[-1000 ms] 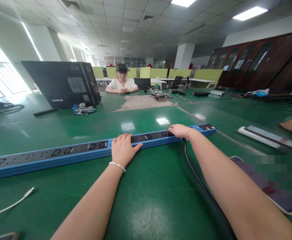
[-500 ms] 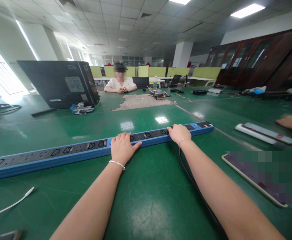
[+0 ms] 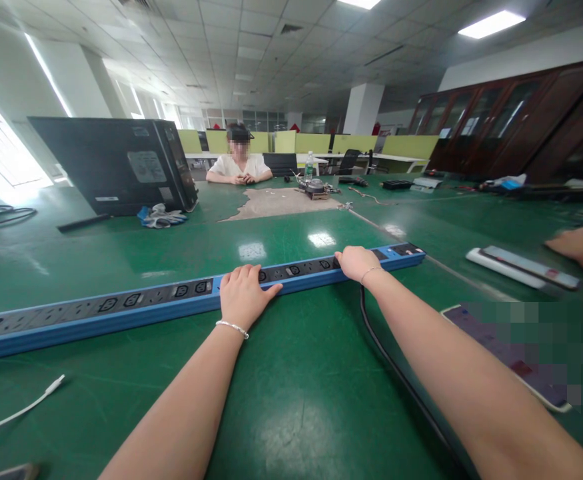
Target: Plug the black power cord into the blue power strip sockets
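A long blue power strip (image 3: 146,303) with black sockets lies across the green table, slanting from the left edge up to the right. My left hand (image 3: 244,293) is closed over its middle, fingers over the far side and thumb along the front edge. Farther right on the strip, my right hand (image 3: 357,263) is closed in a fist at the sockets. A black power cord (image 3: 386,347) comes out beneath that fist and runs down along my right forearm. The cord's end is hidden inside the hand, so I cannot see how it sits in a socket.
A black computer case (image 3: 106,167) stands back left, with gloves (image 3: 161,217) beside it. Phones (image 3: 516,267) lie to the right near another person's hand (image 3: 581,247). A white cable (image 3: 31,405) lies front left. A seated person (image 3: 238,167) faces me across the table.
My right wrist and forearm have turned slightly, with the elbow farther right, and the cord has shifted with them. The left hand stays on the strip. The other person's hand at right has moved slightly.
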Demonstrator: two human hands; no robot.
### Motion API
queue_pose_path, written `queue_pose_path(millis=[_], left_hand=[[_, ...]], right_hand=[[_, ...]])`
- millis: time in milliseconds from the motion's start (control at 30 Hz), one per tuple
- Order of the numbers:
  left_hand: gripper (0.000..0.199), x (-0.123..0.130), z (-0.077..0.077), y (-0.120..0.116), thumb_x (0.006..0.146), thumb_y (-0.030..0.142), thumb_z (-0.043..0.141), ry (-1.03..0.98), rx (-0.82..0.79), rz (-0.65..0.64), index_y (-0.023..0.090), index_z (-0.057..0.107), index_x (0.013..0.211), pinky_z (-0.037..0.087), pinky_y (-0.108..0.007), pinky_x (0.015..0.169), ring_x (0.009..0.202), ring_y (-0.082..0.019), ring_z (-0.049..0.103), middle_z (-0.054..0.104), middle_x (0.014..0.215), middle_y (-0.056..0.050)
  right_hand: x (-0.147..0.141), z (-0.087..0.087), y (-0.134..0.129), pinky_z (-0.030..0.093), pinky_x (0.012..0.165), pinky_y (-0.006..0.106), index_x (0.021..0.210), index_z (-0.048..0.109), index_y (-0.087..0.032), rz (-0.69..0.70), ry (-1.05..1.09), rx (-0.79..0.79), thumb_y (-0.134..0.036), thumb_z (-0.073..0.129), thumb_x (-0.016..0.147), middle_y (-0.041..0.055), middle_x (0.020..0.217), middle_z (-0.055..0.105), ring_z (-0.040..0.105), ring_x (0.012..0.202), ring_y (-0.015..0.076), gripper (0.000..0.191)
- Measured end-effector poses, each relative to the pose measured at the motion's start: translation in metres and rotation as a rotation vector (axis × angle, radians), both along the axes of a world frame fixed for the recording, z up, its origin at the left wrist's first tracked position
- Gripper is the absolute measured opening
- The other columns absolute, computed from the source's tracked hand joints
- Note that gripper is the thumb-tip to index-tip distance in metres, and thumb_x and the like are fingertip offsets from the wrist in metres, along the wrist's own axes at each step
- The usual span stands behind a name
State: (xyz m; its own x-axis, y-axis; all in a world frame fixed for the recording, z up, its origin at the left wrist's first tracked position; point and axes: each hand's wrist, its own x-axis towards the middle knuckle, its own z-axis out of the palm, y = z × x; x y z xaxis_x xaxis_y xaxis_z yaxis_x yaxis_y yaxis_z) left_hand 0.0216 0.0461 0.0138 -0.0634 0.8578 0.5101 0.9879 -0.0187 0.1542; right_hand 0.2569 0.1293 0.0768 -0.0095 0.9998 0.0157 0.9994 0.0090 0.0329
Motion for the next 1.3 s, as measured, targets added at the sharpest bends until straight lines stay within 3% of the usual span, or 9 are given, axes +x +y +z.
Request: queue_pose_path(millis=[433,533,667,767,933,1133,1300], left_hand=[[0.058,0.0,0.0,0.0,0.077,0.062,0.049,-0.01,-0.015,-0.001,0.02,0.056,0.117,0.033,-0.041,0.096,0.113,-0.027,0.05,0.061,0.118,-0.01],[0.058,-0.001,0.0,0.0,0.077,0.061,0.049,-0.008,-0.02,0.004,0.021,0.056,0.117,0.033,-0.041,0.096,0.114,-0.027,0.05,0.061,0.118,-0.01],[0.057,0.001,0.001,0.0,0.077,0.061,0.05,-0.01,-0.029,0.01,0.021,0.056,0.117,0.033,-0.04,0.096,0.113,-0.027,0.051,0.062,0.118,-0.009],[0.057,0.001,0.002,0.0,0.076,0.061,0.05,-0.012,-0.029,0.01,0.022,0.056,0.117,0.033,-0.041,0.096,0.113,-0.027,0.051,0.062,0.117,-0.01],[0.057,0.001,0.001,0.001,0.076,0.061,0.05,-0.005,-0.015,0.001,0.021,0.057,0.116,0.034,-0.041,0.095,0.112,-0.027,0.052,0.063,0.116,-0.01],[0.058,0.001,0.001,0.0,0.076,0.062,0.049,-0.012,-0.021,0.008,0.022,0.057,0.116,0.033,-0.041,0.096,0.112,-0.028,0.051,0.062,0.117,-0.01],[0.057,0.001,0.001,-0.001,0.076,0.061,0.05,-0.022,-0.024,0.004,0.021,0.056,0.117,0.033,-0.041,0.096,0.113,-0.027,0.051,0.061,0.118,-0.01]], right_hand=[[-0.007,0.007,-0.006,0.045,0.081,0.036,0.097,0.07,-0.012,0.049,-0.127,0.037,-0.035,0.033,0.092,0.0214,0.101,0.066,0.062,0.097,0.0277,0.044],[-0.001,0.027,-0.002,0.046,0.078,0.038,0.098,0.069,-0.009,-0.017,-0.05,0.042,-0.042,0.033,0.09,0.0239,0.101,0.065,0.062,0.095,0.0304,0.049],[0.024,0.067,0.009,0.045,0.08,0.036,0.099,0.068,-0.008,-0.049,-0.022,0.224,-0.054,0.031,0.089,0.0228,0.097,0.065,0.061,0.096,0.0296,0.06],[0.051,0.078,0.016,0.045,0.077,0.033,0.092,0.068,-0.01,-0.021,-0.075,0.141,-0.057,0.036,0.087,0.0193,0.092,0.067,0.062,0.093,0.0277,0.058],[0.086,0.053,0.021,0.044,0.076,0.03,0.102,0.066,-0.009,-0.113,-0.066,0.018,-0.045,0.035,0.09,0.0202,0.105,0.065,0.061,0.097,0.0258,0.048],[0.106,0.018,0.032,0.044,0.08,0.031,0.108,0.063,-0.013,-0.189,-0.031,0.006,-0.042,0.035,0.09,0.0187,0.111,0.063,0.06,0.101,0.0255,0.044],[0.115,0.001,0.044,0.045,0.08,0.034,0.108,0.062,-0.012,-0.211,0.018,0.026,-0.044,0.034,0.089,0.0185,0.111,0.062,0.059,0.101,0.0268,0.047]])
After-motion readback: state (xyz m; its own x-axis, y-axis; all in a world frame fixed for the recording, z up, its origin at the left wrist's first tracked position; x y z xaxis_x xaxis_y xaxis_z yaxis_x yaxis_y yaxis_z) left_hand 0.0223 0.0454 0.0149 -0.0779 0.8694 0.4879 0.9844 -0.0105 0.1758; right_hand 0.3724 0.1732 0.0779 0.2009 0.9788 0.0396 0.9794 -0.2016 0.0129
